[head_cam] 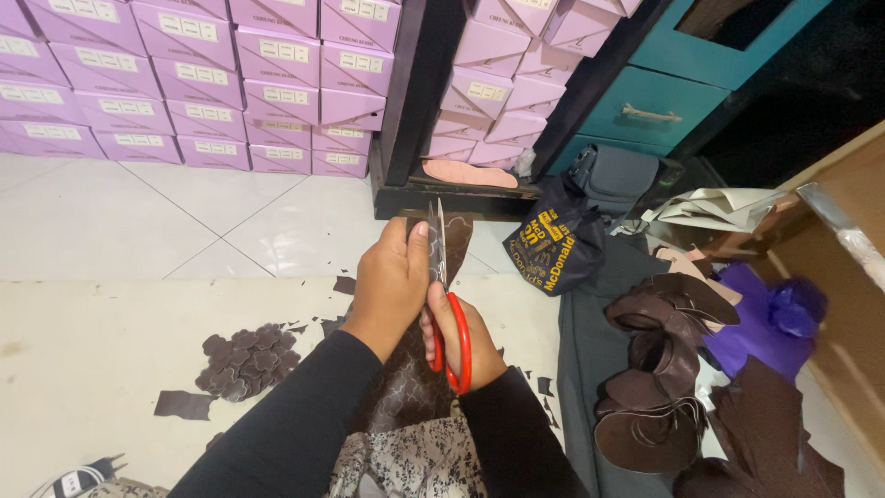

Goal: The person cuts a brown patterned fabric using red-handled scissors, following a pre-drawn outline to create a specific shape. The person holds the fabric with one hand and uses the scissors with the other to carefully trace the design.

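L hand (pixel 392 281): clenched on the top of a dark brown material strip (pixel 458 242), thumb up beside the blades, holding it taut.
R hand (pixel 461 346): fingers thru the red loops of the scissors (pixel 442 304), gripping them; blades point to 12 o'clock, look nearly shut, tips past the L thumb.
Strip: runs from the lap up to 12 o'clock, between both hands, mid frame; lower part rests on patterned cloth (pixel 415 452) at 6 o'clock.
Cut pieces: small pile of dark scalloped cut-outs (pixel 241 361) on the pale mat (pixel 111 341) at 9 o'clock, well apart from hands; loose scraps (pixel 182 404) near it.
Doing it well (my view): keep strip tight w/ L hand, thumb clear of the blade line, short snips, turn the material not the scissors.
Edges: blade tips are the sharp bit, just beside L thumb. Dark shelf base (pixel 442 198) at 12 o'clock, close ahead.
Crowded side: 3 o'clock, brown shaped pieces stacked (pixel 659 369), purple bag (pixel 774 314), black bag w/ yellow print (pixel 553 244), grey pouch (pixel 618 180).
Open room: 9–10 o'clock, mat & white floor tiles (pixel 184 221); lilac boxes (pixel 184 83) stacked far at 11 o'clock.
Cable/plug (pixel 83 475): 7–8 o'clock, low corner, away from elbows.
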{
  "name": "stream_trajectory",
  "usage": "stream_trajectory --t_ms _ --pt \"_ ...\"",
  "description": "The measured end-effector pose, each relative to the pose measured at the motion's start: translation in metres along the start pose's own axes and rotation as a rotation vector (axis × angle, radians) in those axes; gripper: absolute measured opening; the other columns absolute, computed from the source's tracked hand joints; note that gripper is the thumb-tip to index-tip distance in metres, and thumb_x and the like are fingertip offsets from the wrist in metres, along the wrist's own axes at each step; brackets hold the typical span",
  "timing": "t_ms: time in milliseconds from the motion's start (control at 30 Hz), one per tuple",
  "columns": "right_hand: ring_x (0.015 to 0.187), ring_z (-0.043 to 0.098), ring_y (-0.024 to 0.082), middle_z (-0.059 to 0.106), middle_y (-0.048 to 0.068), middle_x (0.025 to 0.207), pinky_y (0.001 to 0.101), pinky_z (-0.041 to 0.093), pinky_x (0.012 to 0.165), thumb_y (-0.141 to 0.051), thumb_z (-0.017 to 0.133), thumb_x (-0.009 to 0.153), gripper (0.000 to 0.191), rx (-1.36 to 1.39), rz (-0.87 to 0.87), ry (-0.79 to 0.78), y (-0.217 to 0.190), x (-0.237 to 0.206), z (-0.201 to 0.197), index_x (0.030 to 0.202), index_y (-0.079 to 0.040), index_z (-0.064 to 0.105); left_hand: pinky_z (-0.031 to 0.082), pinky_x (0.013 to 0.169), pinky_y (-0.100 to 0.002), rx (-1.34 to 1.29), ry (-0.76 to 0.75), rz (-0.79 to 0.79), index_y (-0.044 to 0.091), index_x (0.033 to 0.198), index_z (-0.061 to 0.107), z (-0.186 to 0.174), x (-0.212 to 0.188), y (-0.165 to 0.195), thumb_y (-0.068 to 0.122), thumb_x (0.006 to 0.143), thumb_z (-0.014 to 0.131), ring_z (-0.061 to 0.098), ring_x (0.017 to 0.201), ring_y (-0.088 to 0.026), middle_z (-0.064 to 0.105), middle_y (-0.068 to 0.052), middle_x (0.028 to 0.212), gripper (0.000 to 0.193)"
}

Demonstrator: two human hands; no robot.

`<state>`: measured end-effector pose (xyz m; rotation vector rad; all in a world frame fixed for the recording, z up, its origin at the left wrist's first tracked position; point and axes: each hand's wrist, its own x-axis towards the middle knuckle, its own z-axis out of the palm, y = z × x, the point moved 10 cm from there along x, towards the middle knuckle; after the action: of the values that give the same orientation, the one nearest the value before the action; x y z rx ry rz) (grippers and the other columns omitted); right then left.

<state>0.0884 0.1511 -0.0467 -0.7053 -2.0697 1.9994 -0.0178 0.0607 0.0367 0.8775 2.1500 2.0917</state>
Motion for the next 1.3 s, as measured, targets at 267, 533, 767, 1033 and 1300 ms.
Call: stream_trajectory --t_ms 267,533,767,1033,1300 --pt "0.051 0.045 0.01 0.046 -0.001 0.064 0.0257 0.042 0.047 -0.06 0.048 0.099 0.054 0.033 0.006 0.024 -0.002 -0.001 0.001 0.079 -0.009 0.049 0.051 0.061 -0.046 0.053 0.053 0.058 0.003 0.099 0.06 -0.001 0.001 0.0 0.028 0.106 0.052 0.068 0.07 -0.039 0.068 -0.02 0.076 0.027" --pt "0.049 0.043 0.011 0.046 0.0 0.061 0.0259 0.04 0.045 -0.059 0.051 0.098 0.055 0.001 0.036 0.036 0.0 -0.001 -0.004 0.078 -0.009 0.049 0.051 0.061 -0.045 0.055 0.054 0.075 0.003 0.097 0.06 -0.004 0.001 0.002 0.028 0.105 0.052 0.068 0.069 -0.039 0.068 -0.02 0.077 0.028" --pt "0.048 0.045 0.012 0.048 0.002 0.059 0.0267 0.039 0.045 -0.058 0.049 0.097 0.054 0.006 0.073 0.022 0.003 -0.004 -0.007 0.078 -0.008 0.052 0.051 0.063 -0.046 0.029 0.036 0.105 0.003 0.101 0.064 -0.004 0.001 0.006 0.027 0.105 0.052 0.067 0.073 -0.04 0.068 -0.021 0.079 0.027" --pt "0.047 0.042 0.01 0.045 0.0 0.061 0.0258 0.037 0.044 -0.057 0.053 0.098 0.051 0.071 0.062 0.028 0.007 0.0 -0.005 0.078 -0.01 0.048 0.051 0.062 -0.045 0.048 0.073 0.04 0.003 0.097 0.064 -0.002 0.001 -0.005 0.027 0.105 0.053 0.067 0.069 -0.038 0.068 -0.02 0.077 0.027" --pt "0.048 0.047 0.012 0.049 0.002 0.059 0.0268 0.042 0.046 -0.061 0.045 0.098 0.058 -0.097 0.024 -0.038 -0.004 -0.004 -0.001 0.076 -0.008 0.05 0.05 0.062 -0.045 0.075 0.107 0.07 0.004 0.096 0.064 -0.005 0.0 -0.006 0.027 0.105 0.054 0.066 0.068 -0.037 0.067 -0.019 0.076 0.028"
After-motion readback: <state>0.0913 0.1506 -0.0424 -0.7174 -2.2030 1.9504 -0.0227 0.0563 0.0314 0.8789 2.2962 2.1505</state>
